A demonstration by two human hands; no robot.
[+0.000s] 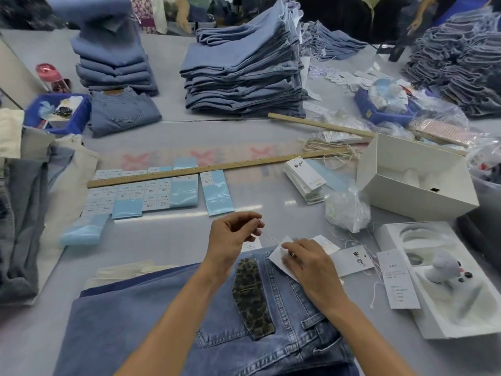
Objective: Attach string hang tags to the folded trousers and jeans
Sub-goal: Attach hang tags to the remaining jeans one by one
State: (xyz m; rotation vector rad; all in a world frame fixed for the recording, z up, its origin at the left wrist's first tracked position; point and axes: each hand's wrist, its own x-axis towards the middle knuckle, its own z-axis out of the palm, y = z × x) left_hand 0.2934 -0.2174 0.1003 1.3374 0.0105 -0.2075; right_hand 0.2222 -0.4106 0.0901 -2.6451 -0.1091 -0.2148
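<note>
At lower centre of the frame a pair of folded jeans lies on the grey table, waistband toward the upper right, with a leopard-print patch on it. The left hand pinches the end of a thin string between thumb and fingertip, while the right hand pinches a white hang tag where the string meets it, at the waistband. The string runs taut between them, slanting from upper left down to lower right, so the tag lies down and to the right of the left hand's pinch; the right hand is the nearer to the waistband, and the next move likely turns on drawing the string along that line. More tags sit stacked at centre right. Beside them an open white box shows pale padding inside. At lower right a white tray holds a small grey toy. A blue bin at upper left holds cloth scraps and small items; another blue bin at upper right holds plastic bags. Stacks of folded jeans fill the top.
</note>
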